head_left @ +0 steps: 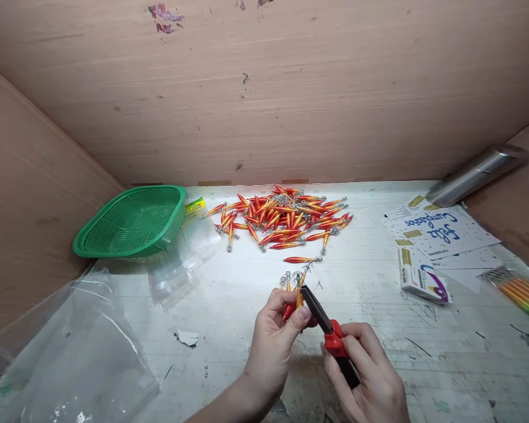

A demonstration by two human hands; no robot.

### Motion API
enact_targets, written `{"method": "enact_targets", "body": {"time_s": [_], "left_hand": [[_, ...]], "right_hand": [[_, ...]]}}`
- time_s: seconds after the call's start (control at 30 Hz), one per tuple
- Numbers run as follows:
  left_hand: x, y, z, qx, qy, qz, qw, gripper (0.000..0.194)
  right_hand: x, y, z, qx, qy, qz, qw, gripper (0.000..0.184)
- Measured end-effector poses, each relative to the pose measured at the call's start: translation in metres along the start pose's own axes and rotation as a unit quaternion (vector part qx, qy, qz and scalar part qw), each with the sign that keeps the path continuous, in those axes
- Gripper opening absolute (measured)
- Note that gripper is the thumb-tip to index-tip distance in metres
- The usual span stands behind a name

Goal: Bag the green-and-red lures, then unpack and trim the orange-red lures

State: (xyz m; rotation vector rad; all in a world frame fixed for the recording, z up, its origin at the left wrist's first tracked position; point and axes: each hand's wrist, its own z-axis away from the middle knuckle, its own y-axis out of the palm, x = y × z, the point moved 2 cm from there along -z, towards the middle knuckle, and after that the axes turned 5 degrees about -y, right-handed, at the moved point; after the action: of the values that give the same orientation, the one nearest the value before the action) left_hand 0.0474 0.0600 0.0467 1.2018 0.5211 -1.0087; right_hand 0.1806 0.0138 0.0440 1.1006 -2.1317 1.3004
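My left hand (275,338) is closed around a small bunch of red-and-orange squid-jig lures (296,288), hook crowns pointing up and away. My right hand (368,376) grips red-handled pliers (324,323), and the black jaws reach up-left to the lures at the fingertips of my left hand. A pile of several more of the same lures (284,217) lies on the table beyond my hands, with one lure (302,259) lying apart just in front of the pile.
A green mesh basket (134,220) stands at the left, clear plastic bags (180,258) beside and in front of it. Printed cards and a small box (423,282) lie at the right, with a metal cylinder (476,173) and packed rainbow lures (522,294). Plywood walls enclose the table.
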Motion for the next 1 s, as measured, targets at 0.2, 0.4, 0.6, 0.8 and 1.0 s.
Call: {"method": "enact_targets", "body": {"time_s": [0.2,0.4,0.6,0.8,1.0], "left_hand": [[0.0045,-0.0020,0.0020,0.011,0.005,0.000,1.000,0.016],[0.0036,-0.0024,0.0016,0.008,0.017,0.003,1.000,0.014],[0.0012,-0.0029,-0.0002,0.004,0.016,-0.006,1.000,0.014],[0.0009,-0.0031,-0.0004,-0.007,0.017,-0.008,1.000,0.016],[0.0011,-0.0030,0.0004,0.000,0.018,-0.010,1.000,0.013]], "right_hand": [[0.0011,0.0010,-0.0004,0.000,0.004,-0.002,1.000,0.009],[0.0011,0.0007,-0.0006,-0.001,0.004,-0.005,1.000,0.009],[0.0001,-0.0027,-0.0050,0.025,-0.031,0.007,0.999,0.007],[-0.0005,-0.0038,-0.0048,0.027,-0.030,0.006,0.999,0.008],[-0.0011,-0.0038,-0.0047,0.045,-0.035,0.014,0.998,0.006]]}}
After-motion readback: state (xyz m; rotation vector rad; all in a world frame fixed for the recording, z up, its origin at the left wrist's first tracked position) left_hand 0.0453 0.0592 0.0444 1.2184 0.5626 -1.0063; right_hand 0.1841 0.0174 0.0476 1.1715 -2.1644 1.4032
